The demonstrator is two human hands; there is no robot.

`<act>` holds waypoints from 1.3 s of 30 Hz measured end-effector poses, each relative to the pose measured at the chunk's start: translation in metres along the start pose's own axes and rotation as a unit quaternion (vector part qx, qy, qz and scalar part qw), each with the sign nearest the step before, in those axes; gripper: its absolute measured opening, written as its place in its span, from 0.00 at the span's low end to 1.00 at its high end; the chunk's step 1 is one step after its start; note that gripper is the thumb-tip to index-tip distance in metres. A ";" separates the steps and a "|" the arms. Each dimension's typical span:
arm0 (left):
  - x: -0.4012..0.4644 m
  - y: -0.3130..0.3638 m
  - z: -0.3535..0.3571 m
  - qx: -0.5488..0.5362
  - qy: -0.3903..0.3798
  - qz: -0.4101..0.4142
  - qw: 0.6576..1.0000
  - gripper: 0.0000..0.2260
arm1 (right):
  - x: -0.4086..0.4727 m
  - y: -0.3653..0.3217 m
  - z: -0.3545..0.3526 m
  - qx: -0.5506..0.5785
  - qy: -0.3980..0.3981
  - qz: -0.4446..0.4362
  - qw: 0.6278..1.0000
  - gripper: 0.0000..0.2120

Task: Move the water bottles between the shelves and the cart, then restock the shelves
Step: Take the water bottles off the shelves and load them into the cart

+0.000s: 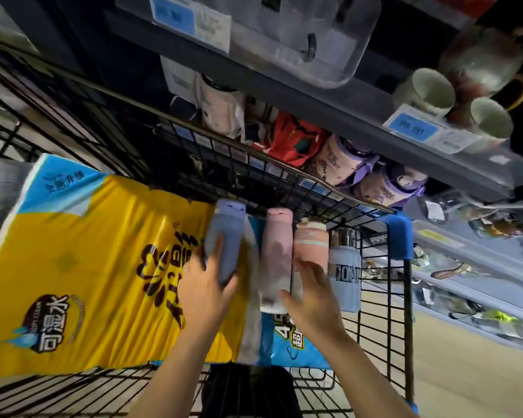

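Inside the black wire cart [375, 300], on the yellow tissue pack [82, 267]: four bottles in a row, counted from the pack's yellow end as blue bottle [225, 236], pink bottle [276, 260], coral bottle [310, 245], pale-blue sleeved bottle [344, 276]. Left hand [207, 285] curled round the blue bottle's lower end, right hand [313, 297] spread, holding nothing, fingers against the coral bottle, apparently mid cart-side transfer. Next, probably: firm grip, lift over the cart's rim toward the shelf [314, 95] beyond, beside two white mugs [429, 89].

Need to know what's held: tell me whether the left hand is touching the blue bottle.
Touching. The head view shows the left hand with fingers wrapped around the lower body of the blue bottle.
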State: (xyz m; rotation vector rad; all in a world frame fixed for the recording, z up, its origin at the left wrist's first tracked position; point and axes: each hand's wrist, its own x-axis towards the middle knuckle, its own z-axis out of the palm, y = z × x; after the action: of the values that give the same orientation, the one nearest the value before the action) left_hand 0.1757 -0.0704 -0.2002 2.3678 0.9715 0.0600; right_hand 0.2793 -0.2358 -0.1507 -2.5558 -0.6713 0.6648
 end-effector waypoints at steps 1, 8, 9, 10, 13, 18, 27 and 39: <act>-0.003 -0.006 -0.008 0.025 0.017 -0.004 1.000 0.40 | 0.009 -0.005 0.006 -0.012 -0.001 -0.014 1.000 0.30; -0.010 -0.054 -0.040 0.139 0.089 -0.006 0.986 0.40 | 0.054 -0.022 0.040 -0.113 -0.113 0.060 0.985 0.38; -0.010 -0.058 -0.039 0.145 0.089 -0.009 0.985 0.38 | 0.056 -0.021 0.044 -0.133 -0.115 0.060 0.983 0.38; -0.010 -0.059 -0.036 0.145 0.087 -0.016 0.985 0.37 | 0.057 -0.021 0.047 -0.153 -0.114 0.057 0.980 0.38; -0.010 -0.055 -0.028 0.140 0.077 -0.027 0.987 0.37 | 0.058 -0.024 0.055 -0.179 -0.111 0.063 0.975 0.39; -0.010 -0.057 -0.030 0.121 0.083 -0.019 0.989 0.39 | 0.055 -0.032 0.067 -0.189 -0.119 0.054 0.973 0.41; -0.009 -0.056 -0.027 0.111 0.084 -0.033 0.990 0.40 | 0.062 -0.050 0.064 -0.236 -0.135 0.096 0.958 0.44; -0.005 -0.064 -0.048 0.027 0.057 -0.025 0.998 0.43 | -0.009 -0.049 0.041 0.062 -0.076 0.036 0.995 0.44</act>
State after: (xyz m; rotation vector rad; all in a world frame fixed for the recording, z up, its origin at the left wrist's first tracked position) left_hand 0.1196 -0.0136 -0.1933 2.4092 1.0979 0.1529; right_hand 0.2336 -0.1903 -0.1559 -2.4427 -0.5700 0.9030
